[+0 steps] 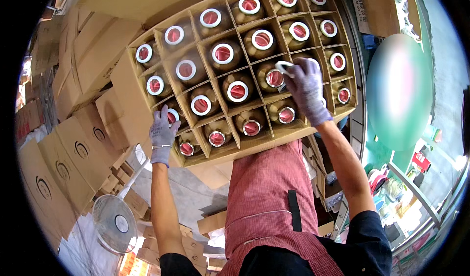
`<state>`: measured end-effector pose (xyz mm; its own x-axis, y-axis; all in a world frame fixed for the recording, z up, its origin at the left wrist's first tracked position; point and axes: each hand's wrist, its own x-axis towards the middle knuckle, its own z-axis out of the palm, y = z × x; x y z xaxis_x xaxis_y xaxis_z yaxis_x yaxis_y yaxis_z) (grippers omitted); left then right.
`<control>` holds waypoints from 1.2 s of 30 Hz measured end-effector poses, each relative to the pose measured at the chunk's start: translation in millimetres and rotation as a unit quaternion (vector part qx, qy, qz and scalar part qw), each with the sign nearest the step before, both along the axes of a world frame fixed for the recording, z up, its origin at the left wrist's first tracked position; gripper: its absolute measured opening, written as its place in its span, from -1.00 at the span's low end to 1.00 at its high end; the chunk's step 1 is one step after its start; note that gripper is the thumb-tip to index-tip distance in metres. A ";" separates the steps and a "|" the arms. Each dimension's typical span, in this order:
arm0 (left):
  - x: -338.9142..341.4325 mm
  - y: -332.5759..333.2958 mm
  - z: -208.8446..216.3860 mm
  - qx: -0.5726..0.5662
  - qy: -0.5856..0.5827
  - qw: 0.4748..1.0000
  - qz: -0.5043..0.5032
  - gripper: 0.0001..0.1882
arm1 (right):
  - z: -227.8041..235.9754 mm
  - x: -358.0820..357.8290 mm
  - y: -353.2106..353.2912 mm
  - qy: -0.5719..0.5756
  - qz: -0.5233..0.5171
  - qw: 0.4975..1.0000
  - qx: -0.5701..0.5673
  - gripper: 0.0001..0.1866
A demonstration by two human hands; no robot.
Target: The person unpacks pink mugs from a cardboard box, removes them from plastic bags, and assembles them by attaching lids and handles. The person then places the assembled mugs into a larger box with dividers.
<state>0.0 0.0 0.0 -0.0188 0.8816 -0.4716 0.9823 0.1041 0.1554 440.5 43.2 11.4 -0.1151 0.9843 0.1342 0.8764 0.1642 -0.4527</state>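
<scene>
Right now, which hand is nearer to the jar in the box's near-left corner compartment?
Left. The left hand is at the left edge of the box, just beyond that jar; the right hand is several compartments rightward, holding a white ring.

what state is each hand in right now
Left gloved hand: at a white-rimmed glass bottle, grip cannot be told
Right gloved hand: closed, holding a white ring

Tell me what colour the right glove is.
The right hand wears a pale purple glove; the head view shows it best.
</scene>
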 end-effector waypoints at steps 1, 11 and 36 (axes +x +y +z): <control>-1.3 -0.5 -1.0 0.012 0.001 1.000 -0.007 -0.15 | -13.4 -5.7 -0.1 -0.018 0.003 1.000 0.006 -0.68; 11.7 -6.0 4.4 0.029 0.050 0.998 -0.014 -0.23 | -23.8 -5.8 -25.5 0.004 0.092 0.996 0.014 -0.77; 279.9 16.9 -8.1 0.154 -0.082 0.938 -0.301 -0.25 | 41.4 125.7 -60.3 -0.006 -0.046 0.998 0.037 -0.76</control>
<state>279.9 16.9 -8.1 0.5768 0.8037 -0.1464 0.8086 -0.5362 0.2422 566.2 -17.1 52.8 -0.0259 0.9781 0.2065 0.8948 0.1148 -0.4314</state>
